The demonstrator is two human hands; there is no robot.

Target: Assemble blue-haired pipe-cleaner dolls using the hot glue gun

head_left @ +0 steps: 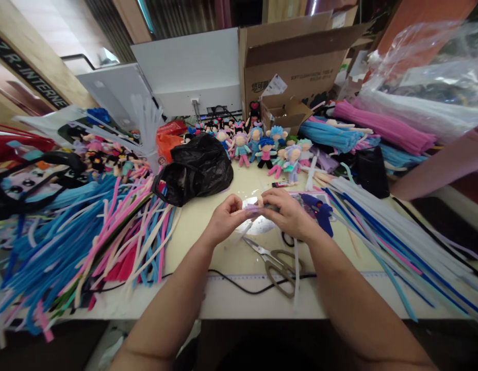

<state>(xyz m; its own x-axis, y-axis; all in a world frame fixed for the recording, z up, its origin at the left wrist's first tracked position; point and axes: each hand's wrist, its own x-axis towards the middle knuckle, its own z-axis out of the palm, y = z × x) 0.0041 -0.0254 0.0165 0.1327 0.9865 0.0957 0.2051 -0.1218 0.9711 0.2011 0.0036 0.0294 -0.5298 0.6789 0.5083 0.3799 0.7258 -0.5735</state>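
Observation:
Over a shiny round plate (260,225), my left hand (227,219) and my right hand (285,212) meet with fingertips pinched. Between them is a small pale purple pipe cleaner piece (252,208), whose exact shape is partly hidden by the fingers. A blue glue gun (319,210) lies just right of my right hand. Scissors (275,262) with grey-brown handles rest below the hands, blades toward the plate. From under my right wrist a whitish strip (296,273) runs down across the scissor handles.
Pipe cleaners in many colours lie in heaps at left (68,242) and right (393,232). Small dolls (265,149) stand behind the hands, beside a black plastic bag (200,167). A cardboard box (293,67) stands at the back. A black cable (246,289) crosses near the front edge.

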